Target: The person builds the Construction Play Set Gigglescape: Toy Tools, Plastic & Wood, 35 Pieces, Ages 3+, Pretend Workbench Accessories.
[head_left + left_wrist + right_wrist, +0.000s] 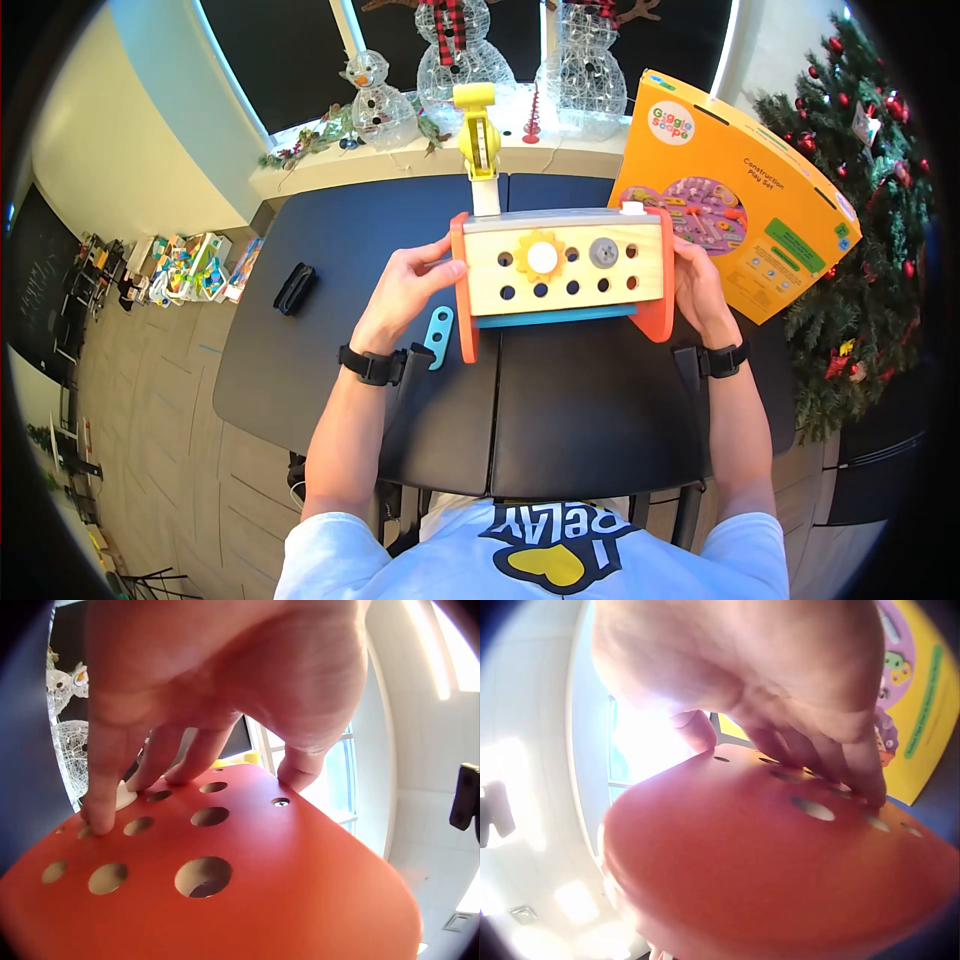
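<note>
Between my hands is a toy wooden workbench (565,265) with a pale front board full of holes and red end panels. A yellow gear with a white centre (541,257) and a grey round piece (604,253) sit on that board. Above its left end rises a yellow-green toy part (479,140) on a white base. My left hand (400,290) grips the left red end panel (300,900), thumb at the edge and fingertips among its holes. The right hand (702,285) holds the opposite red panel (765,847) likewise. A white knob (632,208) stands on the top right.
A blue strip with holes (438,338) lies on the dark table (330,380), left of the workbench. Farther left is a black case (295,289). An orange play set box (740,190) stands at the back right, by a Christmas tree (850,250). Wire snowmen (465,60) line the sill.
</note>
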Tool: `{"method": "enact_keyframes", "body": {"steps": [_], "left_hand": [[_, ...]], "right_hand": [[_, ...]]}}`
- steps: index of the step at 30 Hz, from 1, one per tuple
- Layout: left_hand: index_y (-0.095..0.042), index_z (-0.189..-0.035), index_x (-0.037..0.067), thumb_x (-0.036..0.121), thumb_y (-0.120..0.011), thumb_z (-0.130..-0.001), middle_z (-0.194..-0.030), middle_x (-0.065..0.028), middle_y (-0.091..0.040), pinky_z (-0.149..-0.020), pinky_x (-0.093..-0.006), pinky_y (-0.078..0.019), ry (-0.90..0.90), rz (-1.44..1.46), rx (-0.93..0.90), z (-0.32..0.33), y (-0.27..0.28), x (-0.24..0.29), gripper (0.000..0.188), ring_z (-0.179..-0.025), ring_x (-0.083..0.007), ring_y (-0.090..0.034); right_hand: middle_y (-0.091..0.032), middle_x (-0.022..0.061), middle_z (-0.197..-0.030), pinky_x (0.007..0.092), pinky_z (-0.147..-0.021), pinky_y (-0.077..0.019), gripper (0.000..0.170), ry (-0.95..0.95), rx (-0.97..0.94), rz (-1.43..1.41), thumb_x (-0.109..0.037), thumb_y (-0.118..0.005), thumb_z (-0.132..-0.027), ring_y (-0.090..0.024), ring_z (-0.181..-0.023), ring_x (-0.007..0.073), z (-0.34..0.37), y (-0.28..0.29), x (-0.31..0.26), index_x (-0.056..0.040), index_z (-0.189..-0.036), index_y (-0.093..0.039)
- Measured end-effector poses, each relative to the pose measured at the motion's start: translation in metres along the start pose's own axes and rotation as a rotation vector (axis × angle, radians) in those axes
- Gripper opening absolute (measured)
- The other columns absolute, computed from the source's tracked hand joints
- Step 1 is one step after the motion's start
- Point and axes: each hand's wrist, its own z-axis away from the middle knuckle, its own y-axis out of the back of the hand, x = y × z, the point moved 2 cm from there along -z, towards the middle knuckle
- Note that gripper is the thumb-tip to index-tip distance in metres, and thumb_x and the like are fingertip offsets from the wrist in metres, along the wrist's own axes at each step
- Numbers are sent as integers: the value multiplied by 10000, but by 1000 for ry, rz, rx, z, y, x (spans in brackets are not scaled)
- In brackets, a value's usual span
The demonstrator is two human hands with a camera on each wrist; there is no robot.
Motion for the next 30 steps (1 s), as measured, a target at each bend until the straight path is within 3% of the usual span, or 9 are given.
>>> {"method": "enact_keyframes", "body": {"steps": [4,5,9,15,18,19,23,26,30], "left_hand": [[-528,-1527,12,65,-835,-850,-1564,-90,-539,-1155,-386,-464,26,107,-31,11,-7,2,746,-1335,-215,-599],[-533,-1523,22,42,-879,-793,-1626,-132,-465,-1197,-407,-426,-23,128,-47,10,-6,-6,808,-1429,-246,-526],[-540,-1513,23,124,-934,-729,-1653,-183,-410,-1207,-429,-414,-187,-188,-58,16,-7,-17,883,-1507,-285,-433],[-562,-1508,32,116,-864,-812,-1647,-150,-443,-1196,-417,-425,-262,-442,-79,23,-4,-9,764,-1480,-267,-476],[-634,-1418,-6,182,-786,-895,-1469,-184,-631,-1090,-391,-515,-96,-87,-61,21,18,-22,576,-1336,-285,-629],[-707,-1251,-33,264,-757,-921,-1189,-187,-754,-958,-372,-582,-7,-252,88,19,18,-21,446,-1083,-293,-740],[-705,-987,-18,380,-824,-830,-909,-223,-744,-782,-445,-595,313,-1088,-66,28,9,-30,443,-848,-401,-728],[-697,-1005,-19,289,-865,-759,-897,-222,-737,-763,-444,-579,260,-1233,-112,38,1,-48,429,-858,-392,-719],[-695,-1037,-19,219,-877,-693,-903,-215,-738,-768,-447,-579,380,-1204,-38,36,15,-47,456,-862,-396,-718]], "right_hand": [[-683,121,-1330,358,-1051,-497,476,59,38,4,-345,-455,-1131,-648,-1210,183,5,-7,-4,31,-1382,-605],[-681,121,-1330,357,-1054,-493,478,55,25,48,-347,-465,-1131,-644,-1214,180,6,-3,-2,33,-1387,-602],[-671,122,-1344,359,-1070,-477,493,31,-3,161,-343,-500,-1127,-625,-1237,175,14,5,8,43,-1422,-582],[-641,118,-1404,365,-1079,-468,532,2,-68,169,-338,-497,-1125,-615,-1256,186,18,4,10,35,-1504,-524],[-618,120,-1441,357,-1083,-460,534,-38,-16,279,-326,-475,-1130,-605,-1274,191,20,4,5,5,-1548,-489],[-610,120,-1452,354,-1086,-456,535,-59,17,334,-322,-467,-1131,-600,-1283,194,22,4,3,-7,-1563,-476],[-590,131,-1477,337,-1110,-434,545,2,77,417,-302,-465,-1132,-574,-1329,205,23,-7,1,-23,-1599,-428],[-574,144,-1510,338,-1128,-421,550,63,110,553,-302,-471,-1131,-568,-1347,226,20,-10,0,-9,-1594,-423],[-576,176,-1526,353,-1134,-414,545,131,72,759,-316,-478,-1130,-576,-1357,258,18,-7,-3,-14,-1582,-434]]}}
